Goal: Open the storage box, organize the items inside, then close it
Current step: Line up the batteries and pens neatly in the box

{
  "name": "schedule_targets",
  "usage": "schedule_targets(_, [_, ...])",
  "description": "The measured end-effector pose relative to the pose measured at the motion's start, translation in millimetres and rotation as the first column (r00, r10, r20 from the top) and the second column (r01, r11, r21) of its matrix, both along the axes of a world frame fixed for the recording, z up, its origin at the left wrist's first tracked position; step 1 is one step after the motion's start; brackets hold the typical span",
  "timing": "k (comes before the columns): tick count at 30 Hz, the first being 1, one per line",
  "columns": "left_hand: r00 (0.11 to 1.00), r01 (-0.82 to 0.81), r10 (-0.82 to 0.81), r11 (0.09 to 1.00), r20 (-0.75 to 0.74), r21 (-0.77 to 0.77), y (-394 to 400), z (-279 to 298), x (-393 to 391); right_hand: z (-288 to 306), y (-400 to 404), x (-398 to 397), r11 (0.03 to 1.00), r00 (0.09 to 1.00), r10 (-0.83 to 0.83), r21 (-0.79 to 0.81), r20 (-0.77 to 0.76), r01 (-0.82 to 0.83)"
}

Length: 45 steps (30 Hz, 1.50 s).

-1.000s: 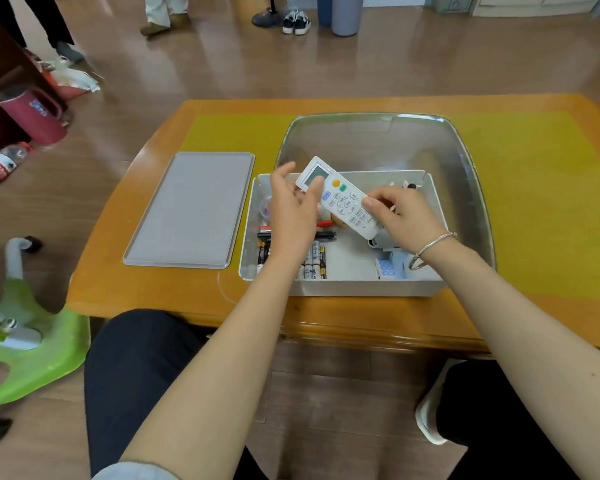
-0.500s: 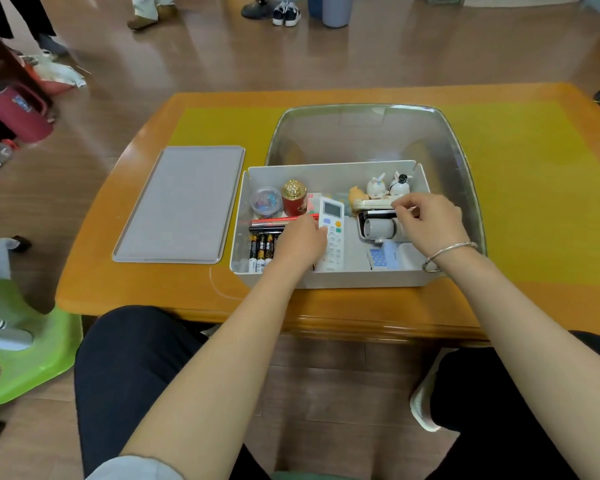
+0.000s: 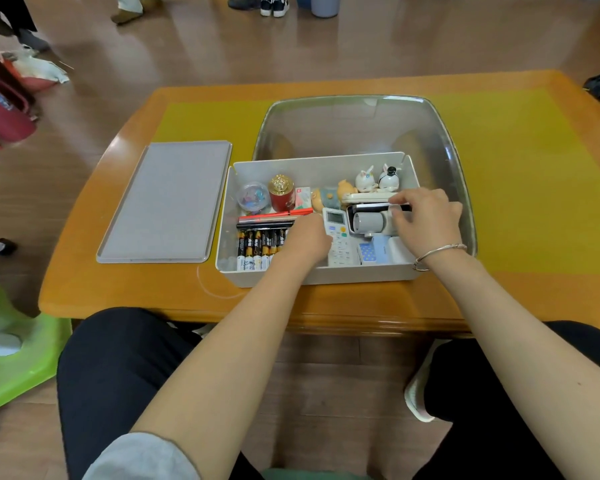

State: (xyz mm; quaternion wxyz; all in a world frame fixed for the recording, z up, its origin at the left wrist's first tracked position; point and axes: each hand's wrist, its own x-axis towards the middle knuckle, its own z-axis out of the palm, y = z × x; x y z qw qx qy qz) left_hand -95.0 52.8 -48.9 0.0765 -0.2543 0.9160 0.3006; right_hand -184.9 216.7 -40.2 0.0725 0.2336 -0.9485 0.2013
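The white storage box (image 3: 319, 163) stands open on the table. A white remote (image 3: 339, 242) lies flat in its middle. My left hand (image 3: 307, 239) grips the remote's left edge and covers part of a row of several batteries (image 3: 257, 249). My right hand (image 3: 426, 220) pinches the right end of a grey cylinder gadget (image 3: 369, 221) in a black-rimmed holder. Also in the box are a red jar with a gold cap (image 3: 282, 195), a clear ball (image 3: 253, 196), red and black pens (image 3: 267, 216), small figurines (image 3: 378, 178) and a blue card box (image 3: 366, 252). The grey lid (image 3: 167, 202) lies flat left of the box.
A clear plastic bin (image 3: 361, 123) sits right behind the box. The orange table (image 3: 118, 289) has a yellow mat (image 3: 527, 188) on top. A green plastic stool (image 3: 18, 358) is on the floor at left, a red jug (image 3: 4, 112) further back, and people's feet at the far edge.
The remote, held up in both hands a second ago, now lies flat in the box under my left hand. My right hand has moved to the grey gadget.
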Motion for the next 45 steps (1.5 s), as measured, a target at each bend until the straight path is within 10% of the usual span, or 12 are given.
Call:
schedule_targets(22, [0.976,0.208,-0.215,0.97,0.04,0.129,-7,0,10,-2,0,1,0.999,0.999,0.047,-0.008,0.022,-0.047])
schedule_targets(29, [0.943,0.119,-0.145,0.988,-0.3,-0.103,-11,10,-16,-1,-6,-9,0.997,0.997,0.073,0.007,0.015,-0.073])
schedule_targets(35, [0.907,0.261,-0.327,0.931,-0.267,-0.255,-6,4,-47,-8,-5,-11,0.994,0.995,0.099,0.039,-0.006,-0.098])
schedule_targets(45, [0.822,0.126,-0.186,0.981,-0.538,-0.147,-22,18,-45,-1,-4,-8,0.99,0.991,0.053,-0.12,-0.121,-0.068])
